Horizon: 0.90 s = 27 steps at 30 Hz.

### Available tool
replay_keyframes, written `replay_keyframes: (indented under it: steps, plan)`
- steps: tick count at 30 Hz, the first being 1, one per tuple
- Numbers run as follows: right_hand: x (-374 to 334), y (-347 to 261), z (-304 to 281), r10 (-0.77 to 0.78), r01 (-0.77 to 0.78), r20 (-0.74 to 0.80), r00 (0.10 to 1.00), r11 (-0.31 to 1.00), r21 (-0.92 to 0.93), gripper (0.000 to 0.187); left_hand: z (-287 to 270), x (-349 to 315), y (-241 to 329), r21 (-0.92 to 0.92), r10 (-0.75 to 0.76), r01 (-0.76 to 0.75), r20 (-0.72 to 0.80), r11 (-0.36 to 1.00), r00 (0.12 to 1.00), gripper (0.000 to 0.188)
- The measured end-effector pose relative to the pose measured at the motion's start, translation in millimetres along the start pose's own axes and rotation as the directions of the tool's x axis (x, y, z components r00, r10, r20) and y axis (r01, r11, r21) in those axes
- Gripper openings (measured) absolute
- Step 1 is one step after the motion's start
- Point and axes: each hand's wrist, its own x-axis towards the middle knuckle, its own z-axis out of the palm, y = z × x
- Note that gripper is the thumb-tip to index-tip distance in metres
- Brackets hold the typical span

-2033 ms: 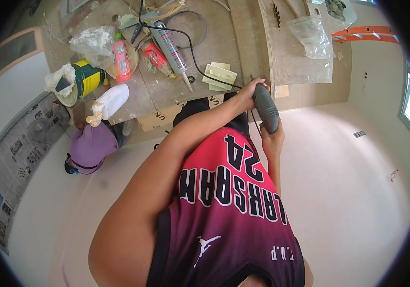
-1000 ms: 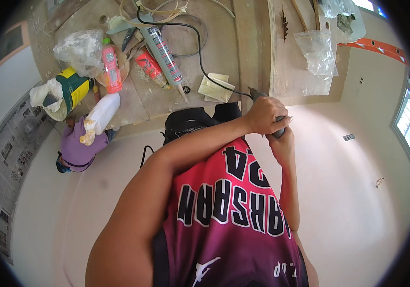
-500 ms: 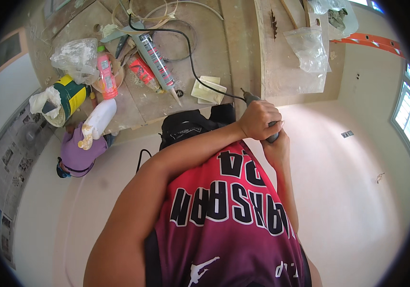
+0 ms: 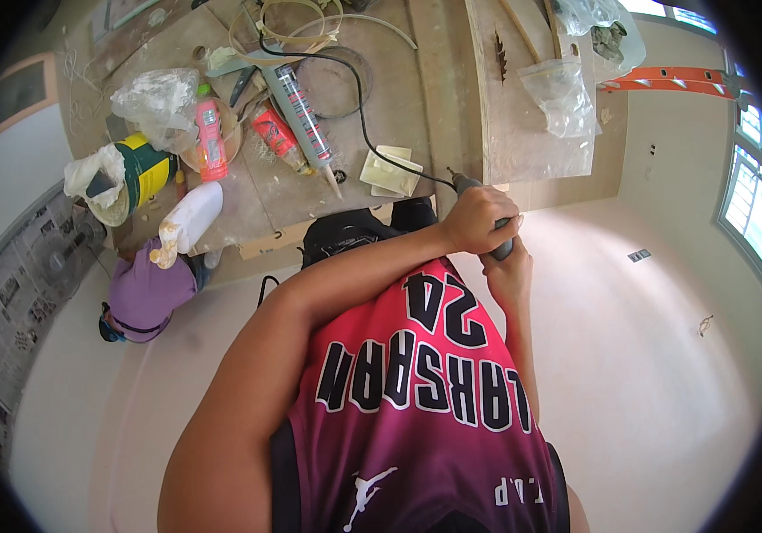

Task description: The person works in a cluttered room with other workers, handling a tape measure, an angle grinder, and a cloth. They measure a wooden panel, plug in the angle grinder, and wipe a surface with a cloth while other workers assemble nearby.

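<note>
A dark grey hand-held power tool (image 4: 501,250) lies slanted at the table's front edge, with a thin bit at its far tip. My left arm crosses in front of me, and the left hand (image 4: 477,218) is closed round the tool's body. Just below, my right hand (image 4: 510,275) is closed at the tool's near end, its fingers partly hidden. A black cord (image 4: 360,107) runs over the table toward the tool's far end. Left of the tip, pale square pieces (image 4: 391,171) lie near a grey sealant tube (image 4: 303,115) with a nozzle.
On the table (image 4: 265,195) stand or lie a pink bottle (image 4: 210,138), a red tube (image 4: 275,135), a white bottle (image 4: 192,218), a green-yellow can (image 4: 145,173) and plastic bags (image 4: 159,102). A person in purple (image 4: 151,289) crouches beyond at left. An orange ladder (image 4: 670,80) is at right.
The view has shifted slightly, so the table things sit a little further right and the ladder a little further left. Both hands keep their hold on the tool, nearly still.
</note>
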Motion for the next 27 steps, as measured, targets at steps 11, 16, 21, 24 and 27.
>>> replay_keyframes:
  steps: [11, 16, 21, 24, 27]
  plan:
    - [-7.1, -6.8, 2.0, -0.075, 0.079, -0.113, 0.991, 0.996, 0.030, 0.027, -3.5, 5.5, 4.1, -0.002, 0.036, -0.036, 0.025, 0.999, 0.999, 0.022]
    - [-14.1, -16.2, -11.0, -0.012, 0.014, -0.030, 0.999, 0.998, 0.060, 0.043, 0.8, 7.4, 11.6, -0.012, 0.057, -0.057, -0.002, 0.998, 0.998, 0.021]
    - [-12.2, -12.2, -7.6, -0.062, 0.065, -0.052, 0.997, 0.996, 0.060, 0.047, -2.1, 7.2, 12.8, -0.014, 0.072, -0.073, -0.066, 0.997, 0.995, 0.020]
    - [-5.9, -21.9, -10.4, -0.086, 0.092, -0.076, 0.993, 0.992, 0.082, 0.043, -12.6, 19.4, 15.8, 0.028, 0.089, -0.089, -0.017, 0.996, 0.996, 0.019]
    - [0.5, -22.5, -9.1, -0.114, 0.132, -0.145, 0.983, 0.983, 0.123, 0.029, -13.7, 29.1, 15.4, 0.045, 0.118, -0.117, -0.020, 0.992, 0.993, 0.019]
